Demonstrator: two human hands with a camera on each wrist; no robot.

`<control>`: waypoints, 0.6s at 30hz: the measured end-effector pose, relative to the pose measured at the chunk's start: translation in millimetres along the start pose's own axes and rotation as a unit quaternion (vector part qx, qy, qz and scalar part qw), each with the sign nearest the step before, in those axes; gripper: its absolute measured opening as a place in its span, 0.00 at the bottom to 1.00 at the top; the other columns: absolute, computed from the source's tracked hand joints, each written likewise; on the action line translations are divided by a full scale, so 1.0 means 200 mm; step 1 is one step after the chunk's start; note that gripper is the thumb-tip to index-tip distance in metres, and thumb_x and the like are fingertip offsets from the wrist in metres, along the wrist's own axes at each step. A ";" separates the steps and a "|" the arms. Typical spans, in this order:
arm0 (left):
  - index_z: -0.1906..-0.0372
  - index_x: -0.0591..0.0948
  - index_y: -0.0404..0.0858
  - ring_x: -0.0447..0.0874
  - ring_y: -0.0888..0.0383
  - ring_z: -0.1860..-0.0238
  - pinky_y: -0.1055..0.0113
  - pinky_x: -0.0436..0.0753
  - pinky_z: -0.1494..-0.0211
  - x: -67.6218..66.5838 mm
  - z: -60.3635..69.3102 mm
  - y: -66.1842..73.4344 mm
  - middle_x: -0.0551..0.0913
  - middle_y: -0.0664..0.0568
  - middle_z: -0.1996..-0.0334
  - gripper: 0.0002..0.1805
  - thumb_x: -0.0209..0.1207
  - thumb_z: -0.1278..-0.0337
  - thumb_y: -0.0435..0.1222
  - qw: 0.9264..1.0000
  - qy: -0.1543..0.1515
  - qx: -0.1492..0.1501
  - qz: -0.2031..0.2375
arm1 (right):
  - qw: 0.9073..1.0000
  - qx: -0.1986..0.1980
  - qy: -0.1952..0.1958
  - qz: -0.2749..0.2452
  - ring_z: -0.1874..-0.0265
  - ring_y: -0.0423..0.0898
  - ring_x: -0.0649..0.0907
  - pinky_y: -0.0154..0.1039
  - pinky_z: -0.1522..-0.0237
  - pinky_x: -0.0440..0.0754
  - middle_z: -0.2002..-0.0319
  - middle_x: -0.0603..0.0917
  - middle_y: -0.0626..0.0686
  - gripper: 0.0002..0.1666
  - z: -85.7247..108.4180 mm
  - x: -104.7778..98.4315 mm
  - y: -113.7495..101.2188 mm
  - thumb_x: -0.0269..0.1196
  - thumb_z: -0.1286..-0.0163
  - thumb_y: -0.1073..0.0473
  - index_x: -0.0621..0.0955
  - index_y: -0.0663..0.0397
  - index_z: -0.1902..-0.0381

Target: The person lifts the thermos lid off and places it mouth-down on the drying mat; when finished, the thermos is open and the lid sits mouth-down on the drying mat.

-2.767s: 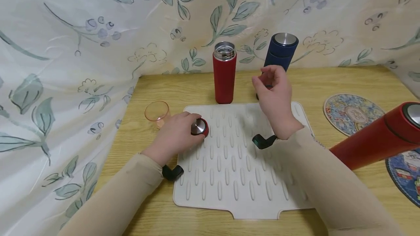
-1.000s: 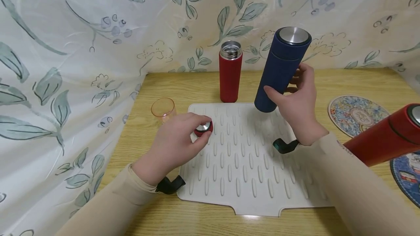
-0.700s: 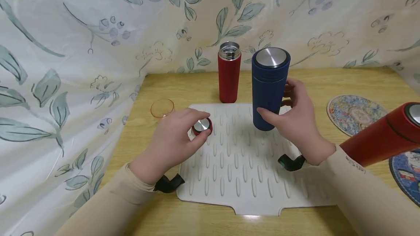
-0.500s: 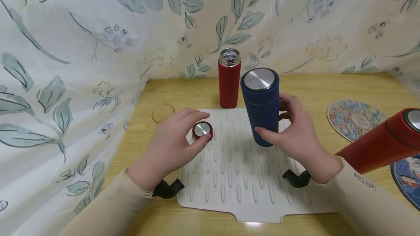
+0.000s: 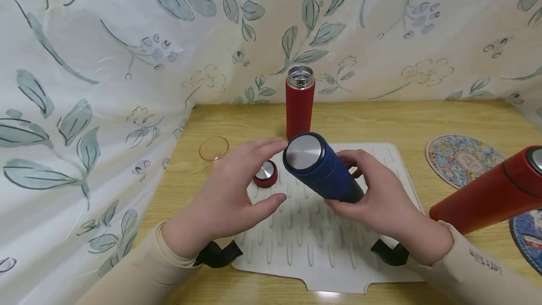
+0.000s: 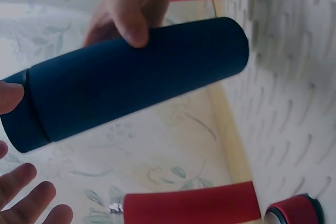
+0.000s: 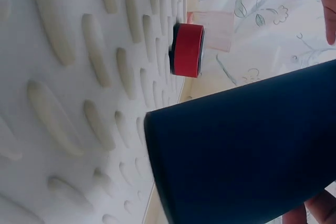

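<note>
A dark blue vacuum flask [image 5: 323, 171] with a steel-topped lid is tilted in the air above the white ridged mat, its lid toward the left. My right hand [image 5: 377, 196] grips the flask's lower body, thumb on the near side. Close to the lid my left hand [image 5: 230, 196] is spread, thumb and fingers apart. In the left wrist view its thumb overlaps the blue lid; contact is unclear. Behind the left fingers, a small red lid [image 5: 266, 174] sits on the mat. An uncapped red flask [image 5: 298, 107] stands upright behind the mat, its steel neck showing.
The white mat [image 5: 313, 267] lies on a wooden table [image 5: 241, 119]. A clear orange-rimmed cup [image 5: 213, 148] is partly hidden behind my left hand. At right are a capped red flask [image 5: 487, 192] and two round patterned mats. A floral curtain [image 5: 139, 27] hangs behind.
My right hand has taken hold of the blue flask, lifted it from the back and brought it toward the middle, tilting it. My left hand has let go of the red lid and spread.
</note>
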State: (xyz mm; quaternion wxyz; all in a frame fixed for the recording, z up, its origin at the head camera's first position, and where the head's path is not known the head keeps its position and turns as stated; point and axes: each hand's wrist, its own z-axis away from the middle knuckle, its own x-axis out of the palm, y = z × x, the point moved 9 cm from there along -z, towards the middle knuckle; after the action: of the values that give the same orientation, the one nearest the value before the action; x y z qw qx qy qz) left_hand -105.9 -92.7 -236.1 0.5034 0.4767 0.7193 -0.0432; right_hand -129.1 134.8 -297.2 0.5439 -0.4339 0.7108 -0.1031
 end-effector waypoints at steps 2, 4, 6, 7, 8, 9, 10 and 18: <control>0.20 0.75 0.40 0.78 0.49 0.23 0.48 0.84 0.27 0.01 -0.01 0.03 0.76 0.48 0.21 0.45 0.80 0.43 0.39 1.000 -0.013 0.013 0.014 | 1.000 -0.001 -0.015 0.007 0.45 0.52 0.86 0.55 0.48 0.89 0.42 0.88 0.53 0.53 0.00 0.01 -0.01 0.91 0.52 0.60 0.78 0.50 0.29; 0.19 0.74 0.40 0.77 0.49 0.23 0.54 0.88 0.32 0.01 -0.01 0.05 0.73 0.48 0.18 0.46 0.79 0.43 0.37 0.999 -0.024 0.022 0.032 | 0.999 0.003 -0.031 0.013 0.44 0.52 0.86 0.60 0.47 0.90 0.42 0.88 0.53 0.53 0.00 0.02 -0.02 0.91 0.52 0.59 0.78 0.50 0.30; 0.18 0.72 0.39 0.76 0.49 0.22 0.59 0.90 0.37 0.02 -0.01 0.07 0.71 0.48 0.17 0.46 0.77 0.43 0.33 0.998 -0.032 0.031 0.047 | 0.999 0.002 -0.042 0.016 0.44 0.53 0.86 0.63 0.46 0.90 0.42 0.88 0.54 0.53 0.01 0.03 -0.03 0.91 0.52 0.58 0.78 0.50 0.30; 0.18 0.71 0.39 0.75 0.49 0.22 0.61 0.91 0.40 0.02 0.00 0.08 0.70 0.48 0.16 0.47 0.76 0.43 0.31 0.997 -0.035 0.037 0.053 | 0.999 0.001 -0.047 0.020 0.44 0.53 0.86 0.64 0.45 0.91 0.41 0.88 0.54 0.53 0.01 0.04 -0.03 0.91 0.53 0.58 0.78 0.50 0.30; 0.18 0.71 0.39 0.74 0.49 0.21 0.62 0.91 0.39 0.02 0.00 0.08 0.69 0.47 0.16 0.47 0.75 0.44 0.30 0.997 -0.039 0.044 0.058 | 0.998 -0.001 -0.051 0.022 0.43 0.54 0.86 0.65 0.45 0.91 0.41 0.88 0.54 0.53 0.02 0.04 -0.04 0.91 0.53 0.58 0.78 0.50 0.30; 0.18 0.71 0.39 0.73 0.49 0.21 0.61 0.90 0.38 0.02 0.00 0.09 0.68 0.47 0.15 0.47 0.74 0.45 0.28 0.996 -0.043 0.051 0.061 | 0.998 -0.006 -0.052 0.023 0.43 0.55 0.87 0.65 0.45 0.90 0.40 0.88 0.54 0.53 0.02 0.05 -0.05 0.91 0.53 0.57 0.78 0.50 0.30; 0.18 0.72 0.39 0.73 0.49 0.20 0.59 0.89 0.35 0.02 0.00 0.10 0.68 0.47 0.15 0.46 0.73 0.45 0.27 0.995 -0.048 0.057 0.061 | 0.998 -0.013 -0.053 0.026 0.43 0.55 0.87 0.65 0.45 0.90 0.40 0.88 0.55 0.53 0.02 0.05 -0.05 0.91 0.53 0.57 0.79 0.50 0.30; 0.28 0.82 0.40 0.76 0.48 0.23 0.56 0.85 0.28 0.03 0.00 0.13 0.76 0.44 0.22 0.36 0.68 0.46 0.22 0.992 -0.053 0.096 0.059 | 0.996 -0.045 -0.056 0.051 0.42 0.56 0.87 0.67 0.43 0.89 0.38 0.88 0.53 0.51 0.03 0.07 -0.07 0.91 0.52 0.55 0.80 0.49 0.30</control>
State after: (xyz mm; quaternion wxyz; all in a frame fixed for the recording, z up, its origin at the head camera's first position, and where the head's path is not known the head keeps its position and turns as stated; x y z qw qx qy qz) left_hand -86.5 -75.4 -229.7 0.4945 0.5611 0.6551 -0.1074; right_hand -116.5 117.6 -300.8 0.5675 -0.4260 0.7043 -0.0183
